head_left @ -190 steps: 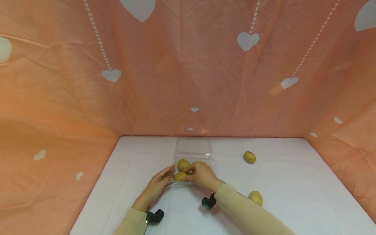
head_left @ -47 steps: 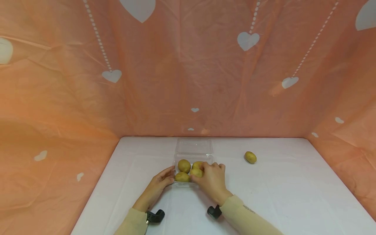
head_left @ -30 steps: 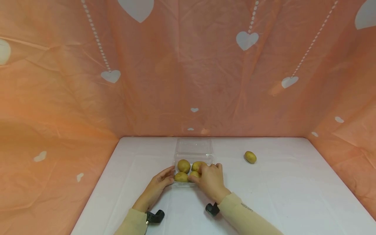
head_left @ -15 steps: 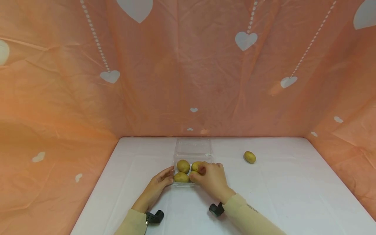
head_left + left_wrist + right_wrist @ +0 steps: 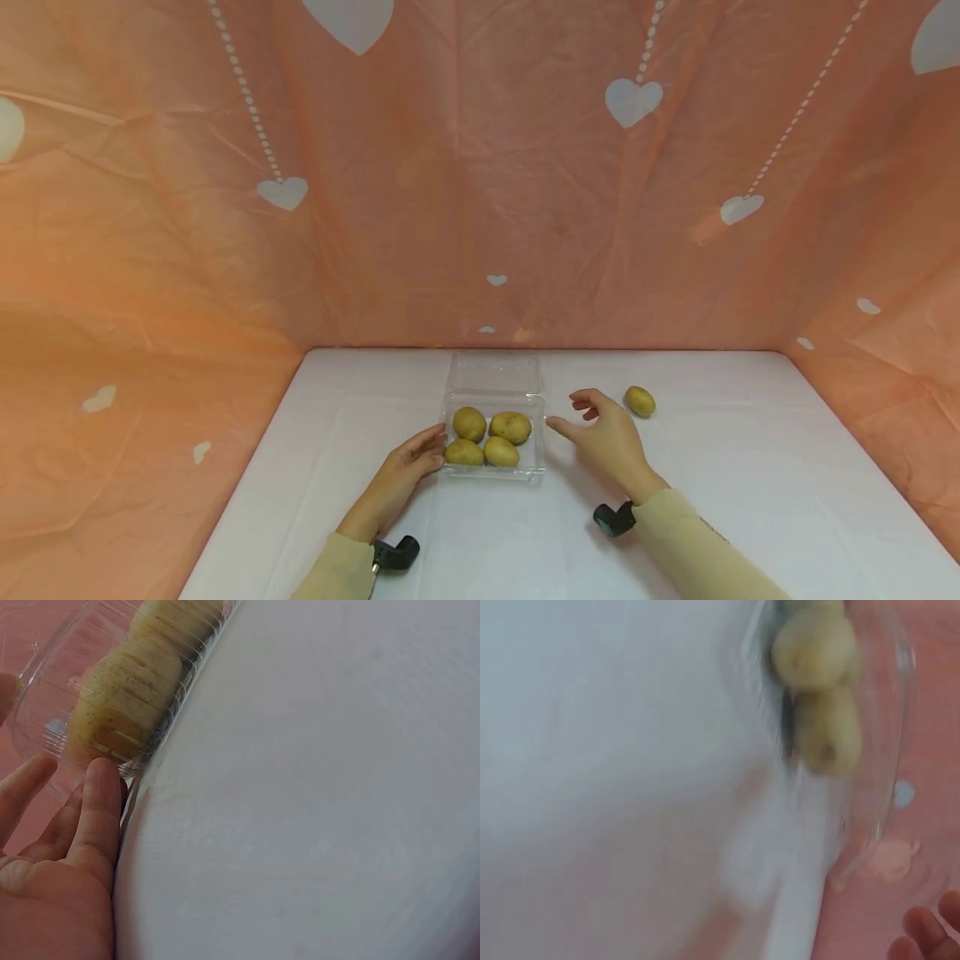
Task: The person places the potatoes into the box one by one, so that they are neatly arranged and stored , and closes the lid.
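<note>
Several yellow-brown potatoes sit in a clear plastic clamshell box [image 5: 531, 472]; a front-right potato [image 5: 501, 452] and a back-right potato [image 5: 511, 427] are among them. The lid [image 5: 495, 372] lies folded back behind it. My left hand [image 5: 401, 469] rests its extended fingers against the box's left side. In the left wrist view, a potato [image 5: 124, 697] shows through the ribbed wall near those fingertips. Off to the box's right, my right hand [image 5: 609, 437] is raised with thumb and fingers apart, holding nothing. Just beyond it, a loose potato [image 5: 640, 402] lies on the table.
The white-covered table [image 5: 750, 483] ends at the back against an orange curtain [image 5: 555, 250] printed with pale hearts. The curtain also hangs along both sides. Small black wrist cameras [image 5: 396, 553] are strapped to both forearms.
My right hand has let go of the front-right potato inside the box and swung right toward the loose one. Earlier, another potato on the near right was brought in. The left hand stays put.
</note>
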Motion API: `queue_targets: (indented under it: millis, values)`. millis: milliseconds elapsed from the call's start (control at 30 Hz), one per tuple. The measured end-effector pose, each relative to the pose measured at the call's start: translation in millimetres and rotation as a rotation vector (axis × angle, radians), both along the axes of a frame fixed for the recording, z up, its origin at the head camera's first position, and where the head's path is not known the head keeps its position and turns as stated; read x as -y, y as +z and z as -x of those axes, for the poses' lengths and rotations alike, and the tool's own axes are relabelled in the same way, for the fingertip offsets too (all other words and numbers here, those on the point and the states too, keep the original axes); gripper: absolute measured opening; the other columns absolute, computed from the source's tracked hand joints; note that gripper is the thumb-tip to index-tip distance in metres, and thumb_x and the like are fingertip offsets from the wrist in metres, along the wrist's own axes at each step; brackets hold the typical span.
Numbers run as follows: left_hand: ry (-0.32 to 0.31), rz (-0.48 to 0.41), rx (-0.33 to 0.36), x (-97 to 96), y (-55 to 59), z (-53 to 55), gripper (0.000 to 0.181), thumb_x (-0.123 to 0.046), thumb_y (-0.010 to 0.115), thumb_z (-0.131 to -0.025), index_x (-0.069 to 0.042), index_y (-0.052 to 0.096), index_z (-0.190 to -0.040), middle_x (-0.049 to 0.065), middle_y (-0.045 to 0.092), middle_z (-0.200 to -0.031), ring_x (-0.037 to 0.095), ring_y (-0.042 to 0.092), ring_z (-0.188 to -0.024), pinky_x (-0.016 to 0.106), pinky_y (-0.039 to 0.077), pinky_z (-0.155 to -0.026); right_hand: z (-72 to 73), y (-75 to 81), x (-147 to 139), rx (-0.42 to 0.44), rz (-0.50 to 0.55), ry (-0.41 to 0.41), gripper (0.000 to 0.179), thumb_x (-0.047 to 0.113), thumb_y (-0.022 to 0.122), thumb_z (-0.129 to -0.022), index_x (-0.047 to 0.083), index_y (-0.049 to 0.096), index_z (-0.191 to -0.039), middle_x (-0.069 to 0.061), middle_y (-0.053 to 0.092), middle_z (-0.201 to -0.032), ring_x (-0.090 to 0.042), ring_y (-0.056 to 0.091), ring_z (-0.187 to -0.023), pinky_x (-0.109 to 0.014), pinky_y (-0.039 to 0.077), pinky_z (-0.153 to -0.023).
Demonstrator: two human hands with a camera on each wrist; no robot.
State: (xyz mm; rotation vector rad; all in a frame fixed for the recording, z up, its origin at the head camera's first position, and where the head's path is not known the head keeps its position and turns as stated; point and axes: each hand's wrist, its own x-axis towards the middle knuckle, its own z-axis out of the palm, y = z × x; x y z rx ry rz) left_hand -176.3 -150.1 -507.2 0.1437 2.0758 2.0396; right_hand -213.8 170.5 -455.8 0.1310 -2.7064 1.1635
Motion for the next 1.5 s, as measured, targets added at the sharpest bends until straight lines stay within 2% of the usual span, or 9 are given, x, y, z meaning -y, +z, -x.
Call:
queue_targets:
  millis: [267, 500, 733, 900, 1100, 1267, 1367, 1500]
  values:
    - [-0.007, 0.001, 0.010, 0.1, -1.2, 0.4, 0.059, -0.020, 0.062, -0.093, -0.008, 0.040, -0.147, 0.018, 0.038, -0.150, 0.033, 0.036, -0.136, 0.046, 0.035, -0.107, 5.3, -4.5, -36, -0.009, -0.011, -0.025, 0.068, 0.054, 0.078, -0.074, 0.007, 0.062, -0.120, -0.011, 0.061, -0.115, -0.027, 0.055, -0.101, -0.040, 0.045, -0.080]
    - [-0.004, 0.002, 0.006, 0.5, -1.3, -0.3, 0.059, -0.019, 0.061, -0.093, -0.008, 0.040, -0.147, 0.018, 0.038, -0.149, 0.034, 0.035, -0.136, 0.047, 0.034, -0.108, 10.9, -5.9, -60, 0.032, 0.005, -0.018, 0.079, 0.056, 0.076, -0.075, 0.003, 0.056, -0.129, -0.017, 0.057, -0.128, -0.037, 0.054, -0.114, -0.050, 0.045, -0.093]
    - [0.001, 0.003, 0.006, 0.1, -2.0, 0.2, 0.058, -0.018, 0.061, -0.094, -0.008, 0.040, -0.147, 0.018, 0.039, -0.149, 0.033, 0.036, -0.136, 0.046, 0.035, -0.107, 19.4, -11.4, -78, -0.067, -0.075, -0.033, 0.076, 0.055, 0.077, -0.076, 0.000, 0.059, -0.126, -0.021, 0.059, -0.123, -0.041, 0.050, -0.113, -0.057, 0.036, -0.097]
    - [0.001, 0.003, 0.009, -0.3, -1.5, 0.2, 0.057, -0.017, 0.061, -0.094, -0.008, 0.040, -0.147, 0.018, 0.039, -0.149, 0.033, 0.037, -0.136, 0.045, 0.035, -0.107, 24.6, -14.6, -89, -0.085, -0.092, -0.039, 0.077, 0.054, 0.077, -0.076, -0.001, 0.058, -0.127, -0.024, 0.057, -0.122, -0.044, 0.048, -0.111, -0.060, 0.031, -0.095]
    - [0.011, -0.009, 0.006, -1.1, 1.7, -0.7, 0.057, -0.015, 0.060, -0.094, -0.006, 0.041, -0.146, 0.019, 0.039, -0.148, 0.034, 0.037, -0.135, 0.046, 0.035, -0.107, 27.5, -15.9, -98, -0.039, -0.075, -0.041, 0.083, 0.054, 0.077, -0.076, -0.001, 0.052, -0.134, -0.027, 0.049, -0.133, -0.048, 0.042, -0.120, -0.065, 0.027, -0.098]
    - [0.011, -0.023, 0.005, -1.9, 3.4, -1.4, 0.056, -0.013, 0.060, -0.094, -0.005, 0.040, -0.146, 0.020, 0.039, -0.148, 0.034, 0.037, -0.135, 0.046, 0.035, -0.107, 29.1, -17.8, -103, 0.072, -0.016, -0.011, 0.088, 0.050, 0.077, -0.078, 0.001, 0.042, -0.142, -0.028, 0.039, -0.143, -0.048, 0.037, -0.128, -0.063, 0.033, -0.100]
    - [0.009, -0.020, 0.008, -1.7, 2.7, -1.6, 0.057, -0.014, 0.060, -0.094, -0.006, 0.040, -0.146, 0.019, 0.039, -0.148, 0.034, 0.037, -0.135, 0.046, 0.035, -0.107, 31.3, -21.0, -107, 0.114, -0.003, 0.019, 0.090, 0.048, 0.076, -0.079, -0.001, 0.038, -0.144, -0.030, 0.037, -0.143, -0.046, 0.040, -0.126, -0.059, 0.036, -0.100]
    - [0.001, -0.008, 0.003, -0.6, -0.3, -1.6, 0.058, -0.018, 0.061, -0.094, -0.007, 0.040, -0.147, 0.018, 0.039, -0.148, 0.034, 0.036, -0.136, 0.046, 0.035, -0.107, 33.9, -24.8, -110, 0.127, -0.011, 0.048, 0.089, 0.045, 0.076, -0.081, -0.002, 0.037, -0.145, -0.029, 0.039, -0.142, -0.041, 0.043, -0.122, -0.056, 0.037, -0.100]
